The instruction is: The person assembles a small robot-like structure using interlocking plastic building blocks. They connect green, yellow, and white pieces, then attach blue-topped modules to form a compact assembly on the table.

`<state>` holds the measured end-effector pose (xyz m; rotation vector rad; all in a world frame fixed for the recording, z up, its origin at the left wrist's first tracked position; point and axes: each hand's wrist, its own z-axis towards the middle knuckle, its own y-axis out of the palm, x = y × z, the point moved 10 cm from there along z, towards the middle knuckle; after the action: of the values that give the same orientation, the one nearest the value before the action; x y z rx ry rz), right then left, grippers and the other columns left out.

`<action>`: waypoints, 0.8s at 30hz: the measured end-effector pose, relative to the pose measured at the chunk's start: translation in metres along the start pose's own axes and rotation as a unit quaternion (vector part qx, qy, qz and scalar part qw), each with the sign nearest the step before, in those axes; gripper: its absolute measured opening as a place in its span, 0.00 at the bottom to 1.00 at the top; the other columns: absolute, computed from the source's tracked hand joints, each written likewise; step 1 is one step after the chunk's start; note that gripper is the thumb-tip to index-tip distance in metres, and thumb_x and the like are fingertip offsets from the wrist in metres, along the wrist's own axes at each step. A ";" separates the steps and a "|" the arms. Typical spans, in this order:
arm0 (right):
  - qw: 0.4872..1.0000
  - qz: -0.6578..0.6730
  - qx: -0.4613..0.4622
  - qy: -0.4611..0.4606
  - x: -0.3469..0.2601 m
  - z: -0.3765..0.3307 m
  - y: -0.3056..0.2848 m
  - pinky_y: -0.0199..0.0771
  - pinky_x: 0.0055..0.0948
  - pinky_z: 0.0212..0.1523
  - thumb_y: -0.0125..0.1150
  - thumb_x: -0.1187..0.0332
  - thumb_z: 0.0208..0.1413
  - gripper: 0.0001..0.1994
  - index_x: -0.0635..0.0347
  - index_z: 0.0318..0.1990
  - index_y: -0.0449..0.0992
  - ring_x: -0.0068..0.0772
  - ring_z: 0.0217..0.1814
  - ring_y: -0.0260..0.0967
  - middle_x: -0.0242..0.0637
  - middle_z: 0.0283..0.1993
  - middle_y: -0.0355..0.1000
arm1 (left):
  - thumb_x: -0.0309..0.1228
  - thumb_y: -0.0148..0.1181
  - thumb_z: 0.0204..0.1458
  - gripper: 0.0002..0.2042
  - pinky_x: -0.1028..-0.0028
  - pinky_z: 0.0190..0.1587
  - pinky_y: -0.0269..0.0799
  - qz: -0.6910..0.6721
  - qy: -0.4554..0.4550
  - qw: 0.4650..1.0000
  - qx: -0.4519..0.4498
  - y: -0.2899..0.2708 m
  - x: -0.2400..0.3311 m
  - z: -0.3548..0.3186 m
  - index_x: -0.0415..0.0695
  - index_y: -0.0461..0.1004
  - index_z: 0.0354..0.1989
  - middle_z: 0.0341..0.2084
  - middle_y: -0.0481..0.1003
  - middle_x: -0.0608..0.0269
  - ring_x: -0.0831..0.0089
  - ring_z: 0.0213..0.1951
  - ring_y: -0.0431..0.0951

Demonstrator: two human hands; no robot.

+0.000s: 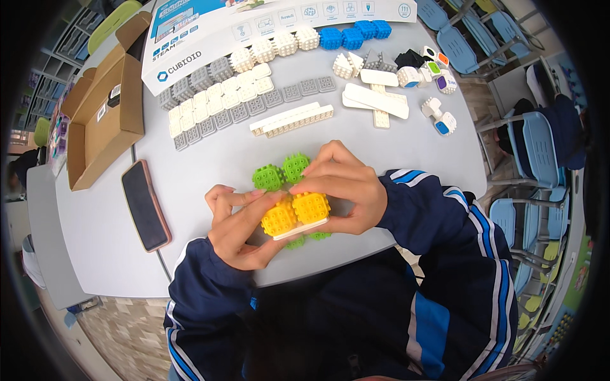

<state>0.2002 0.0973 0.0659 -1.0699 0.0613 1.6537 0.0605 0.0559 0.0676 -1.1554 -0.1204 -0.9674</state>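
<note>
Two yellow studded building blocks [296,214] sit side by side on a thin white plate [301,229], held up near the table's front edge. My left hand [240,227] is closed on the left end, fingers over the yellow block and thumb below. From the right, my right hand [349,190] grips the other end the same way. Just beyond my fingers are two green studded blocks [281,171]. More green pieces [308,239] show partly beneath the white plate; whether they are joined to it I cannot tell.
A white printed box [279,25] stands at the back. Before it are rows of grey blocks [201,78], cream blocks [274,47] and blue blocks [352,37], flat plates [222,95] and long white beams [292,120]. A phone [147,206] and an open cardboard box [105,120] lie left.
</note>
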 end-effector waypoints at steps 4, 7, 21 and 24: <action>0.999 0.030 0.004 0.022 0.006 -0.002 0.001 0.69 0.35 0.45 0.79 0.66 0.37 0.27 0.66 0.48 0.78 0.44 0.45 0.65 0.41 0.43 0.73 | 0.37 0.78 0.35 0.29 0.58 0.48 0.58 -0.012 0.005 1.000 -0.001 0.002 -0.002 0.003 0.36 0.78 0.47 0.39 0.83 0.60 0.63 0.43 0.70; 1.000 0.022 0.001 0.003 0.000 -0.001 -0.001 0.69 0.35 0.45 0.79 0.67 0.37 0.27 0.66 0.48 0.77 0.44 0.45 0.65 0.42 0.43 0.73 | 0.36 0.78 0.35 0.29 0.60 0.46 0.59 -0.011 0.013 1.000 -0.006 0.003 0.000 0.004 0.36 0.78 0.47 0.39 0.83 0.60 0.63 0.43 0.70; 0.998 0.046 0.016 0.026 0.009 -0.001 -0.001 0.70 0.34 0.43 0.79 0.66 0.38 0.26 0.67 0.46 0.78 0.43 0.43 0.66 0.41 0.41 0.74 | 0.33 0.77 0.35 0.28 0.65 0.48 0.67 -0.039 -0.015 0.999 -0.027 0.009 -0.005 0.009 0.33 0.78 0.47 0.41 0.81 0.56 0.61 0.43 0.69; 0.998 0.047 0.018 0.029 0.009 -0.001 -0.001 0.69 0.33 0.41 0.79 0.66 0.38 0.25 0.67 0.45 0.79 0.42 0.43 0.67 0.41 0.41 0.74 | 0.33 0.77 0.35 0.28 0.65 0.49 0.67 -0.044 -0.015 0.999 -0.025 0.009 -0.004 0.008 0.33 0.77 0.47 0.40 0.81 0.55 0.60 0.45 0.69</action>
<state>0.2017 0.1044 0.0596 -1.1016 0.1814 1.6989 0.0668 0.0656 0.0627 -1.2189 -0.1744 -1.0360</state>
